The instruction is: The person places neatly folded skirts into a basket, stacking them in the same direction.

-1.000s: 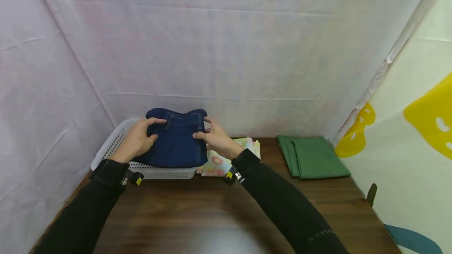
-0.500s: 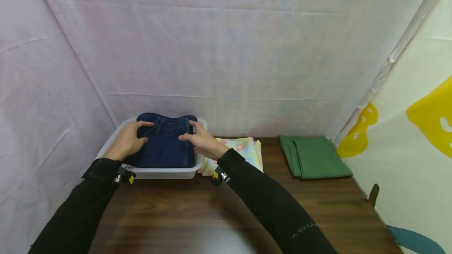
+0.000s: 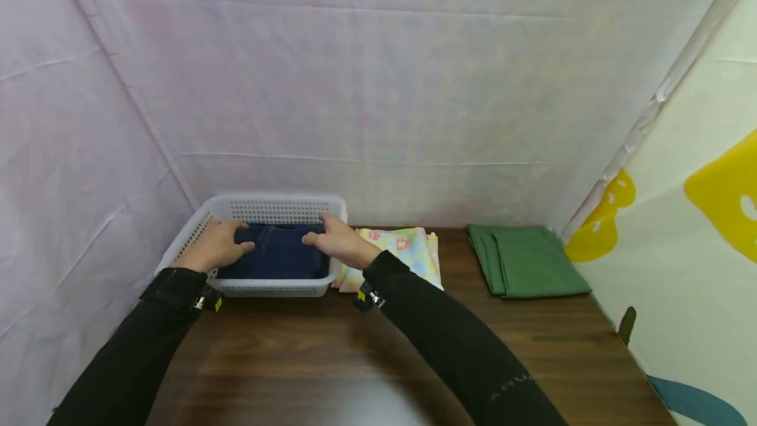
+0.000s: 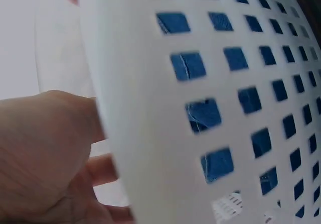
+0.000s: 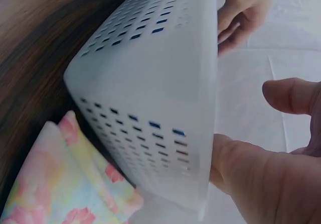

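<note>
"Where were the jeans (image 3: pixel 279 260)?"
"In the basket (image 3: pixel 269 291), at left (floral cloth (image 3: pixel 409 252) just right of it)."
"Holding them?"
"Right hand (image 3: pixel 342 242) spread wide; left hand (image 3: pixel 214 247), partly hidden, I couldn't tell."

The left forearm (image 3: pixel 127 354) angles toward one o'clock, the right forearm (image 3: pixel 449 340) toward ten, left hand (image 3: pixel 219 246) and right hand (image 3: pixel 342 242) facing inward, thumbs (image 3: pixel 310 238) parted from forefingers (image 3: pixel 326 217).

Head view downward, wrists close; basket (image 3: pixel 272 291) shared
</note>
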A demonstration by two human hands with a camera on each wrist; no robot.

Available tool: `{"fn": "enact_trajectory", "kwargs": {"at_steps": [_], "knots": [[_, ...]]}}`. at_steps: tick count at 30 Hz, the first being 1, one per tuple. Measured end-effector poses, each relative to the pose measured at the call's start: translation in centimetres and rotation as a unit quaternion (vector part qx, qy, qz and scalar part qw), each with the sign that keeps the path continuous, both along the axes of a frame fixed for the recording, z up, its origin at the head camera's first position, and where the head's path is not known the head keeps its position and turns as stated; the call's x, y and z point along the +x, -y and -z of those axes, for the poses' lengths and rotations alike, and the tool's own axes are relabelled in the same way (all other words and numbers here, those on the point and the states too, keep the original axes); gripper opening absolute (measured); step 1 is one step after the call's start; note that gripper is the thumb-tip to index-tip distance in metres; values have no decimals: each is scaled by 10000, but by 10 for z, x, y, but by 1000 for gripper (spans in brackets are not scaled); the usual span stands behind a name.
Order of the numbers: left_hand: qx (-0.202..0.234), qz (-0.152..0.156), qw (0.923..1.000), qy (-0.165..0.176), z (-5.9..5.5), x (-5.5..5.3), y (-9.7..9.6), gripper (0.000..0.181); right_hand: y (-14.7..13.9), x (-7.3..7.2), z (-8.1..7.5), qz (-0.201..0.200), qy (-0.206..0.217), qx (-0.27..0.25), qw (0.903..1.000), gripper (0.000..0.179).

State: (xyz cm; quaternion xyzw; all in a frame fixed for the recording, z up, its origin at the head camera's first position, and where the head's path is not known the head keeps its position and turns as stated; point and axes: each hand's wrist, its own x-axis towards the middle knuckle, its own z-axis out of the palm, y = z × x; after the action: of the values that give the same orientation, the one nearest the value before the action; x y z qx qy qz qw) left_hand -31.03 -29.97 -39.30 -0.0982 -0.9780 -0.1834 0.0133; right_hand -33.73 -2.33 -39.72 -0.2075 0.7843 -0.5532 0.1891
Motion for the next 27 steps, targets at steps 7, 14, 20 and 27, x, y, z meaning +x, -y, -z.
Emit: {"fn": "enact_trajectory", "kwargs": {"at_steps": [7, 14, 20, 27], "knots": [[263, 254, 9971, -666, -3, 8, -17, 42, -13, 3, 1, 125, -1059, 213, 9941, 54], [385, 319, 9929, -1079, -3, 19, -49, 36, -24, 7, 6, -209, -1415, -581, 9880, 48], [577, 464, 9890, -1284, 1, 31, -82, 37, -49, 14, 9, -368, -2238, -65, 9739, 45], [758, 760, 9801, -1667, 7, 39, -118, 35, -81, 18, 14, -157, -2588, 284, 9654, 45]]}}
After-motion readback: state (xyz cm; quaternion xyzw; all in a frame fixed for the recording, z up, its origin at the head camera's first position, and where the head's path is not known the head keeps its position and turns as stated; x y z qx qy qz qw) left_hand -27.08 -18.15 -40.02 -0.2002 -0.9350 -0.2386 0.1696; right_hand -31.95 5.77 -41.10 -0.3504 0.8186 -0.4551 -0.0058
